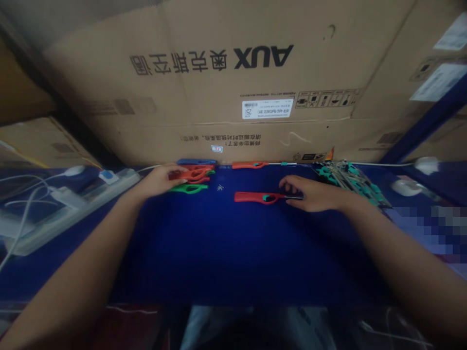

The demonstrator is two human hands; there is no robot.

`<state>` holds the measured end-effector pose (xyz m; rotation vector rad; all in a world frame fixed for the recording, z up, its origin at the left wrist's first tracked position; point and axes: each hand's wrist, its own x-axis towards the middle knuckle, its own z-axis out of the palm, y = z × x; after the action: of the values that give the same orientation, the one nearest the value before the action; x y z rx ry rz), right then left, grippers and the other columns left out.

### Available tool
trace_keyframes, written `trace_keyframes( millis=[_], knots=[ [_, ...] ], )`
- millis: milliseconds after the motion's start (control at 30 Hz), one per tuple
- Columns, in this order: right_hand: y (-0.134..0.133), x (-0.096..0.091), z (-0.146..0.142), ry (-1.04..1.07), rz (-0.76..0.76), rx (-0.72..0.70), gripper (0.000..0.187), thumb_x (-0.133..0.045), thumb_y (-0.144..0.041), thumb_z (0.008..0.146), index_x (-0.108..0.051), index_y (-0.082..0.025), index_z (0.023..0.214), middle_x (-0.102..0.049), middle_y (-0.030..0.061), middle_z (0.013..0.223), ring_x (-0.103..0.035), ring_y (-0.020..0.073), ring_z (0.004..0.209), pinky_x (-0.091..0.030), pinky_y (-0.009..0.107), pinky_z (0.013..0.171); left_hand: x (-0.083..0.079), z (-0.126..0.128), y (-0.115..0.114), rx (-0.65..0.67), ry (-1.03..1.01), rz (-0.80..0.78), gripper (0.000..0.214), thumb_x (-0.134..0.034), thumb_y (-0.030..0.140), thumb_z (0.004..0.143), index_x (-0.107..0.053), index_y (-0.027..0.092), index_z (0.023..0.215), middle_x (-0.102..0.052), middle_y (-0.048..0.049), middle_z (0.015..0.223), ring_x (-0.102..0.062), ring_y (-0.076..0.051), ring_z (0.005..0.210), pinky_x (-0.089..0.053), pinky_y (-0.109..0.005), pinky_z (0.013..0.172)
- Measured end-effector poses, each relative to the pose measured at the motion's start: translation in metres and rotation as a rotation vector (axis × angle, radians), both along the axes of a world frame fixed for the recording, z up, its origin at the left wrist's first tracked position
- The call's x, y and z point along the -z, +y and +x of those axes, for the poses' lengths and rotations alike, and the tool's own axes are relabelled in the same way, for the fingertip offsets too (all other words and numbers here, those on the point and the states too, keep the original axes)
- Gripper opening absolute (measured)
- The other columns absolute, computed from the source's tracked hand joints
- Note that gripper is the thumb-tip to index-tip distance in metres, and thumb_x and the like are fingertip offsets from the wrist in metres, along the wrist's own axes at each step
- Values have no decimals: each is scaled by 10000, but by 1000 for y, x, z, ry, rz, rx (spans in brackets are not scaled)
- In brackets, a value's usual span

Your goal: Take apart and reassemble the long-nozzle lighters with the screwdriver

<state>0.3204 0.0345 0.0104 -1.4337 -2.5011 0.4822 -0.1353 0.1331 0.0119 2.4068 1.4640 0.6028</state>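
My left hand (pixel 160 180) rests on a small pile of plastic lighter handles (pixel 193 176) at the back left of the blue table: red ones on top, a green one (pixel 189 188) in front, a blue one (pixel 197 162) behind. Its fingers curl over a red handle. My right hand (pixel 310 193) lies on the table with its fingers closed on the metal end of a long red lighter (pixel 255 197) with a teal trigger, which lies flat and points left.
Another red lighter (pixel 251 165) lies by the cardboard box (pixel 233 82) that walls off the back. A heap of teal and metal lighter parts (pixel 350 182) sits at the right. A power strip (pixel 83 194) with white cables lies at the left.
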Motion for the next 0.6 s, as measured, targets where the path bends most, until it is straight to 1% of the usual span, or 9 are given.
trace_keyframes(
  millis=[67,133,233,333,400,467,533,600],
  knots=[
    [-5,3,-16,12,70,8,442,-610,-482,883,-548,-186,1206,-608,116,1118,-605,234,980,-505,376,865,4,1,4,-4,24,64,403,-669,426,788,-704,161,1090,-710,-125,1151,-644,-261,1057,-451,-395,1002],
    [-8,8,-32,-30,150,-8,466,-563,-571,906,-572,-177,1156,-609,127,1114,-593,261,1000,-493,406,869,6,3,6,-6,33,84,393,-668,416,779,-708,170,1083,-709,-121,1149,-638,-265,1071,-442,-397,1017],
    [-11,15,-46,-89,215,-39,372,-563,-520,930,-588,-170,1055,-611,115,1035,-579,261,953,-486,397,818,6,4,8,-12,42,113,390,-654,407,770,-712,171,1075,-707,-119,1151,-639,-272,1073,-442,-415,1025],
    [-12,16,-46,-55,172,-75,288,-597,-431,931,-581,-168,1047,-585,108,1052,-570,239,952,-486,359,804,6,3,8,8,62,121,356,-635,405,767,-727,177,1025,-721,-109,1119,-653,-271,1054,-453,-419,1024],
    [-13,13,-42,-23,120,-113,273,-616,-397,923,-587,-170,1072,-569,107,1084,-564,232,977,-485,346,822,6,2,7,22,77,124,354,-614,409,776,-731,177,1016,-726,-110,1116,-663,-273,1047,-464,-420,1018],
    [-15,9,-40,-9,82,-146,269,-627,-368,915,-601,-175,1100,-562,104,1102,-560,229,990,-482,346,841,4,2,5,21,95,138,374,-595,382,777,-729,167,1051,-723,-118,1120,-670,-282,1035,-476,-426,1004],
    [-19,4,-41,-19,72,-179,269,-630,-345,909,-615,-180,1121,-562,102,1106,-558,227,987,-477,358,858,0,6,-1,14,111,177,386,-579,316,770,-721,172,1098,-721,-105,1103,-674,-281,1019,-488,-424,988],
    [-23,1,-45,-33,94,-197,329,-652,-376,893,-609,-176,1151,-568,101,1107,-556,231,984,-471,375,877,-6,16,-11,24,106,251,391,-563,247,766,-715,182,1121,-716,-88,1092,-670,-274,1017,-494,-420,982]
  ],
)
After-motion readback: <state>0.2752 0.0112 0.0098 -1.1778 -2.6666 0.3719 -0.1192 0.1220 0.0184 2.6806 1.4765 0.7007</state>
